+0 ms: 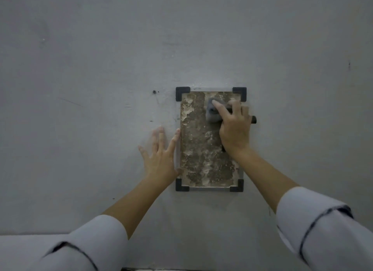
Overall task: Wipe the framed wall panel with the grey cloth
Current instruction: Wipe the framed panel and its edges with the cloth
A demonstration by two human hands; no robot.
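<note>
A framed panel [198, 147] hangs on the grey wall, with black corner brackets and a mottled brown, flaking surface. My right hand [234, 127] presses a bunched grey cloth [212, 113] against the panel's upper right part, fingers curled over the cloth. My left hand [161, 153] lies flat on the wall beside the panel's left edge, fingers spread, with the thumb side touching the frame. A dark stub [254, 119] sticks out past the frame's right edge behind my right hand.
The grey wall [101, 69] fills the view. A small dark screw hole [154, 92] sits left of the panel's top corner. A pale ledge [24, 248] runs along the lower left.
</note>
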